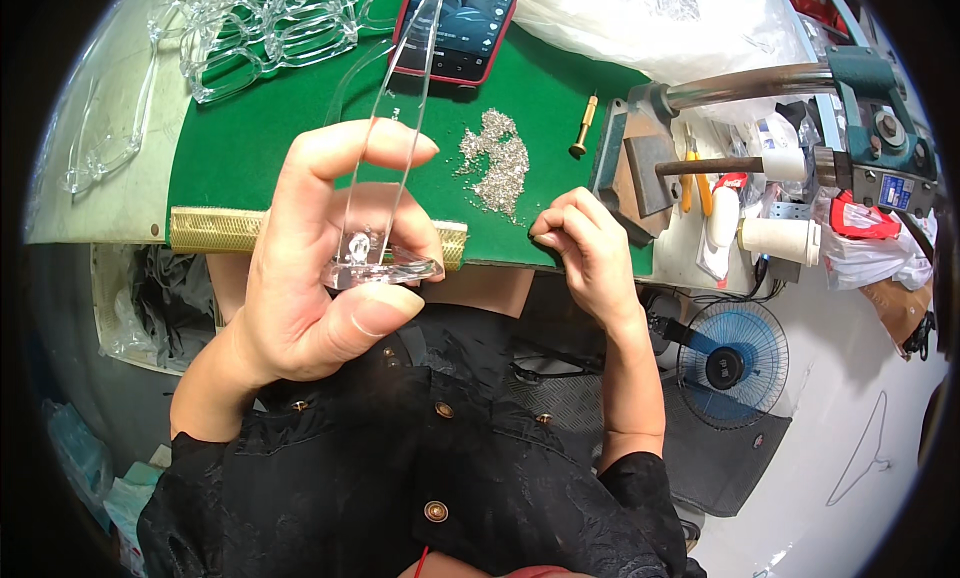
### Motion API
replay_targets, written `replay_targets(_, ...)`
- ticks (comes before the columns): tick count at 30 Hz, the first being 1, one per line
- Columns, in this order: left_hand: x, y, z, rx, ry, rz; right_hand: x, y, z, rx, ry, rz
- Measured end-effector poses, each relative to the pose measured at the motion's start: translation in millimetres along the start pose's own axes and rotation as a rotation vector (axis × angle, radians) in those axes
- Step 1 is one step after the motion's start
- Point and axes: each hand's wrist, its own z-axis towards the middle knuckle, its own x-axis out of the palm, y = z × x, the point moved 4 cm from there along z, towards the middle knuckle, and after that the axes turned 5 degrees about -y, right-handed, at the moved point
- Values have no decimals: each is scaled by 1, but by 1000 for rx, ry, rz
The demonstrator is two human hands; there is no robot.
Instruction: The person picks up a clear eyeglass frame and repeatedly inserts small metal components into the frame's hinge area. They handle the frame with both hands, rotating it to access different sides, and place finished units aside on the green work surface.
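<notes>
Raised close in front of me, my left hand (335, 248) grips a clear plastic eyeglass frame (358, 246). Thumb and fingers pinch it near the hinge corner, and one long temple arm points up and away. My right hand (585, 243) hovers by the near edge of the green mat (400, 193), its thumb and fingertips pressed together. Whatever lies between those fingertips is too small or hidden to make out. Just beyond it to the left is a loose heap of tiny silvery metal pieces (500, 173), which look like screws.
Several clear eyeglass frames (285, 23) lie at the far left, beside a phone (462, 28). A brass screwdriver (584, 126) rests near a green bench press (640, 163) on the right. Yellow-handled pliers (695, 183) are beyond. A gold perforated strip (215, 230) lines the front edge.
</notes>
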Motion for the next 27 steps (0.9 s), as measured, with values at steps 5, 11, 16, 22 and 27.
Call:
replay_targets(5,2,-1,1,-10,23,-24,-2,4,7,9,94,-25)
replay_targets(11,2,-1,-3,19,16,-22,5,4,9,-124,63,-158)
replay_targets(16,4,-2,-3,60,40,-39,4,4,-3,-89,-42,-242)
replay_targets(22,31,1,5,145,396,10,-16,4,-3,13,-187,135)
replay_targets(27,68,9,15,169,520,205,-60,80,22,-389,-350,133)
